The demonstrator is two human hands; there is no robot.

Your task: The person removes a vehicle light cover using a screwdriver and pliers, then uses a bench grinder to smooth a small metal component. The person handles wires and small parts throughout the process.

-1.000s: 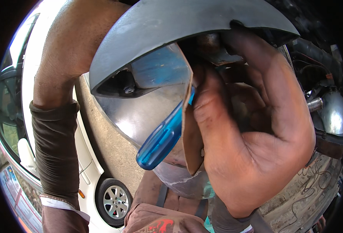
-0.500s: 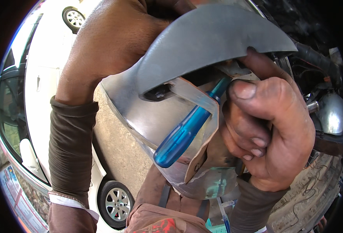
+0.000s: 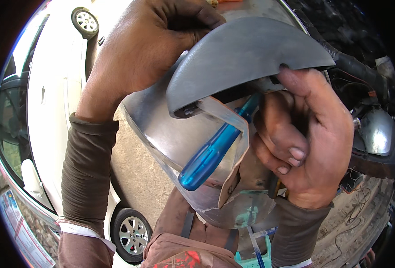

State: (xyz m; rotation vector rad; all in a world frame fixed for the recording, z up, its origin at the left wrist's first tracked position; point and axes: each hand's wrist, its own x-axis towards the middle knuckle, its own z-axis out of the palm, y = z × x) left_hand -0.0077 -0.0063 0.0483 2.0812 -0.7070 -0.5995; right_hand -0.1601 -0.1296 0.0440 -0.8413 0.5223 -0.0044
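A smooth grey half-moon-shaped cover (image 3: 246,56) is held up between both hands. Bent fingers of my left hand (image 3: 161,42) grip its far left edge, partly hidden behind it. My right hand (image 3: 320,129) supports the near right edge, one digit pressed to the rim and the other fingers curled underneath. From below the cover sticks out a screwdriver (image 3: 211,154) with a clear blue handle; its tip is hidden. The handle leans against a thin bent metal bracket (image 3: 240,138), close to my right fingers, though I cannot tell whether they touch it.
Behind the cover is a bare metal panel (image 3: 155,120). A white car (image 3: 50,107) stands at the left. Dark hoses and a rounded silvery part (image 3: 378,129) are at the right. A turquoise plastic stool (image 3: 253,261) is below, near my legs.
The cover has shifted slightly down and tilted. My right thumb has left the screwdriver's shank and the right hand has turned under the rim. An orange item now shows at the top.
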